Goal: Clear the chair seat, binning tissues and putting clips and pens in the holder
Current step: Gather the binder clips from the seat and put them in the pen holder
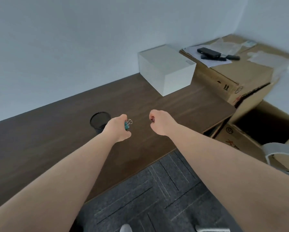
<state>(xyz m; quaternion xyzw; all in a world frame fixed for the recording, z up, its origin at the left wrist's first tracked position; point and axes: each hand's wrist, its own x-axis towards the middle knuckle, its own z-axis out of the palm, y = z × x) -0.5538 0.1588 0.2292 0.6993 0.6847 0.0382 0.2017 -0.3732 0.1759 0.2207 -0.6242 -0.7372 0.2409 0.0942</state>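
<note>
Dark wooden desk [40, 148], grey carpet [157, 198], pale wall [73, 39]

Both forearms are bare from the frame's lower corners up to the wrists, with no sleeve, watch, ring or band on them. The left hand [119, 129] and the right hand [159, 122] wear no gloves. At the bottom edge a small pale grey rounded shape shows, perhaps a toe of footwear, too cropped to tell.
</note>
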